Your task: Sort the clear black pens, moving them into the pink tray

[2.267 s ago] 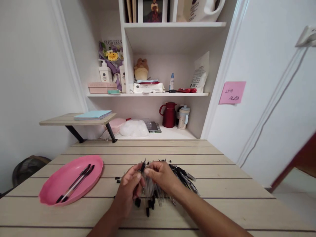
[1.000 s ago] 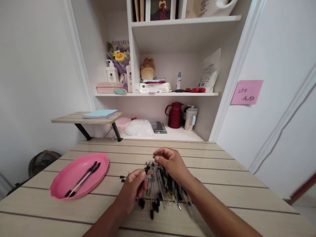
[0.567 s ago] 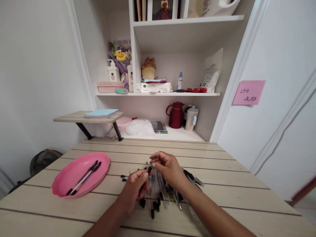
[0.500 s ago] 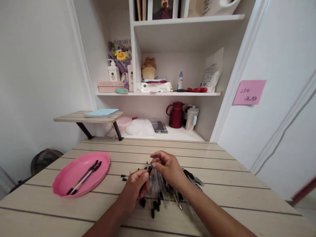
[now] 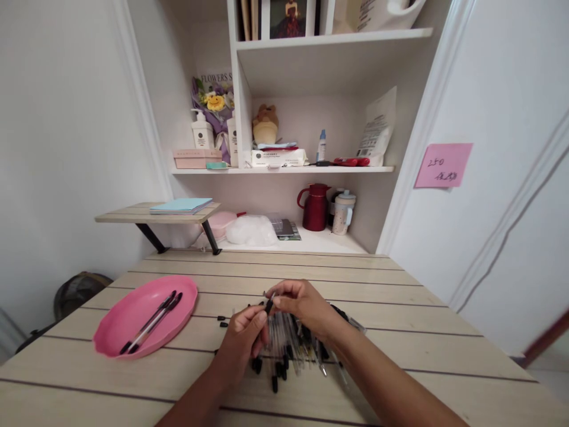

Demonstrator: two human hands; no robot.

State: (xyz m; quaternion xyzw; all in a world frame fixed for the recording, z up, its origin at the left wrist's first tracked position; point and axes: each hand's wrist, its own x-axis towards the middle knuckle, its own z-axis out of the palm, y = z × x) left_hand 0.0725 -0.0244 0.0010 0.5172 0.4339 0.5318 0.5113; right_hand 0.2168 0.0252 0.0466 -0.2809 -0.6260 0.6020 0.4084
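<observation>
My left hand [image 5: 243,332] is closed round a pen [image 5: 269,306], whose black end section sticks up between thumb and forefinger; the rest of it is hidden in the palm. My right hand [image 5: 299,302] pinches at the upper end of the same pen, where a small light tip shows between the fingers. Beneath both hands lies a pile of clear pen barrels [image 5: 280,335], with black pen caps [image 5: 280,370] at its near side. To the left, a pink tray [image 5: 111,320] holds two assembled pens [image 5: 155,323] with black ends.
Small black pieces [image 5: 222,321] lie between the tray and my left hand. More pens [image 5: 349,317] are partly behind my right forearm. A raised wooden stand [image 5: 155,214] with blue paper stands at the back left. Behind the table, shelves hold a red jug [image 5: 315,207] and a cup [image 5: 343,214].
My right hand has come slightly lower, and a light tip now shows at the pen's upper end. My left hand keeps its hold. The view has shifted slightly.
</observation>
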